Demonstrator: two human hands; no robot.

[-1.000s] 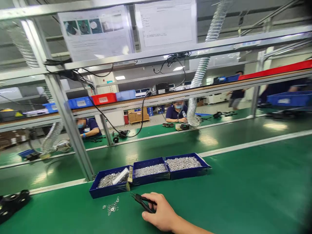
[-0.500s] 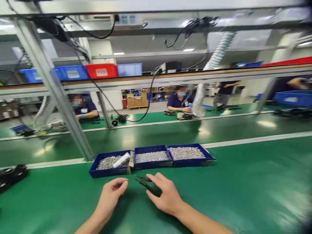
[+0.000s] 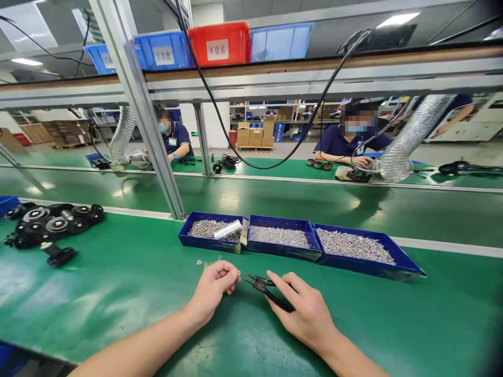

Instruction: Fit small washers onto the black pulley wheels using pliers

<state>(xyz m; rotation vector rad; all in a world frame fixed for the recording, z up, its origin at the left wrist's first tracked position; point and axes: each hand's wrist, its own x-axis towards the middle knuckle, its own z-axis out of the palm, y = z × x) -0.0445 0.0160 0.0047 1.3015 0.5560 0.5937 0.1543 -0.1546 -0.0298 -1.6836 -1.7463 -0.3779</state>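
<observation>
My right hand (image 3: 305,312) grips black pliers (image 3: 264,289) low over the green bench, tips pointing left. My left hand (image 3: 214,287) is curled in a pinch just left of the plier tips; what its fingertips hold is too small to see. Small silver rings (image 3: 208,262) lie scattered on the mat beside that hand. Behind both hands stand three blue trays of silver parts: the left tray (image 3: 208,235) with a white tube (image 3: 228,229) lying in it, the middle tray (image 3: 281,242), and the right tray (image 3: 361,251).
Black round parts (image 3: 51,222) are piled at the left of the bench. A slanted metal post (image 3: 157,152) rises behind the trays. Across the conveyor (image 3: 298,201) two other people sit working. Blue and red bins (image 3: 218,44) stand on the overhead shelf.
The view has dropped and moved in closer. My left hand came in from below and now pinches beside the plier tips. My right hand still holds the pliers.
</observation>
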